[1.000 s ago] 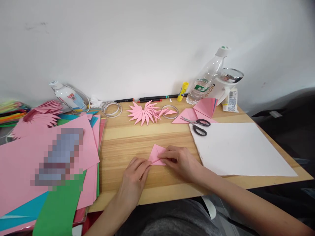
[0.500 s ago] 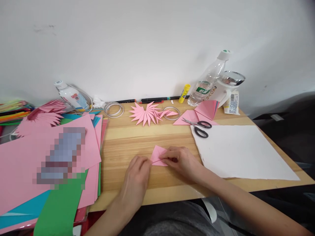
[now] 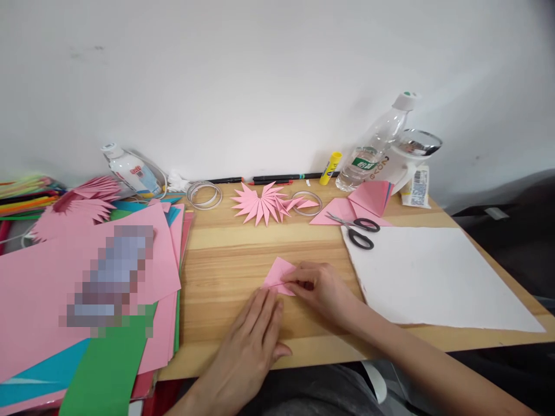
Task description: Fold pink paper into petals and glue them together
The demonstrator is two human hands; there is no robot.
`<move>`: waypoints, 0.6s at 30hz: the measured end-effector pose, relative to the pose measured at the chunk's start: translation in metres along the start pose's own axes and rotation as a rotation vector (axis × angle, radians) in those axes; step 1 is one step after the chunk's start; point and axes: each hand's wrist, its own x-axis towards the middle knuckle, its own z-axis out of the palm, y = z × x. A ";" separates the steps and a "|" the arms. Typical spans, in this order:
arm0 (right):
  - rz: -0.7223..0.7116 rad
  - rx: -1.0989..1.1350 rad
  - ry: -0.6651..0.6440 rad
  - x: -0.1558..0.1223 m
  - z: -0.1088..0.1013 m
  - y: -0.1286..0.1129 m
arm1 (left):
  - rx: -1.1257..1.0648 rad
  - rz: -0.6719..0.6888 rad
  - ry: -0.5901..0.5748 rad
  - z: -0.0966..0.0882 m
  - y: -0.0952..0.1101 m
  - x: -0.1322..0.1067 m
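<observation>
A small folded pink paper piece (image 3: 278, 273) lies on the wooden table (image 3: 225, 254) near its front edge. My right hand (image 3: 321, 289) pinches the paper's right side, fingers closed on it. My left hand (image 3: 255, 341) rests flat on the table just below the paper, fingers stretched out together, their tips at the paper's lower left corner. A finished pink spiked paper fan (image 3: 262, 203) lies further back at the table's middle.
Stack of pink, green and blue sheets (image 3: 87, 300) at left, with more pink fans (image 3: 78, 202). Black scissors (image 3: 359, 231) on pink paper scraps, a large white sheet (image 3: 433, 271) at right. Glue stick (image 3: 330, 167), plastic bottle (image 3: 377, 144), tape rings (image 3: 204, 193), pens and another bottle (image 3: 130, 169) line the wall.
My left hand has let go of the paper's left edge and drawn back toward me, flattening on the table. The right hand keeps its pinch. The view has shifted slightly.
</observation>
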 end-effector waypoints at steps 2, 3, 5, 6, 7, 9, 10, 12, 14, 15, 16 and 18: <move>0.008 -0.004 0.001 0.004 0.001 -0.002 | -0.001 -0.020 0.016 0.000 -0.004 0.001; 0.013 -0.004 -0.002 0.006 0.002 -0.002 | -0.004 -0.025 0.024 0.001 -0.006 0.002; 0.021 0.003 -0.006 0.009 0.002 -0.003 | -0.017 -0.028 0.037 0.003 -0.006 0.000; 0.023 0.009 -0.008 0.009 0.002 -0.003 | -0.023 -0.029 0.036 0.005 -0.006 -0.001; 0.022 0.015 -0.012 0.010 0.001 -0.003 | -0.029 -0.033 0.035 0.006 -0.006 -0.002; 0.017 0.027 -0.019 0.010 0.001 -0.002 | -0.031 -0.038 0.020 0.008 -0.005 -0.004; 0.013 0.031 -0.022 0.010 0.001 -0.001 | -0.028 -0.035 0.010 0.008 -0.006 -0.005; 0.011 0.032 -0.023 0.010 0.002 0.000 | -0.024 -0.019 -0.007 0.008 -0.007 -0.005; 0.017 0.030 -0.022 0.010 0.003 0.001 | -0.036 -0.006 -0.007 0.006 -0.008 -0.005; 0.020 0.031 -0.021 0.010 0.003 0.001 | -0.044 -0.004 -0.006 0.006 -0.009 -0.004; 0.021 0.036 -0.018 0.010 0.004 0.002 | -0.048 -0.002 -0.007 0.005 -0.010 -0.003; 0.020 0.051 -0.013 0.009 0.004 0.002 | -0.036 0.000 -0.006 0.003 -0.011 -0.002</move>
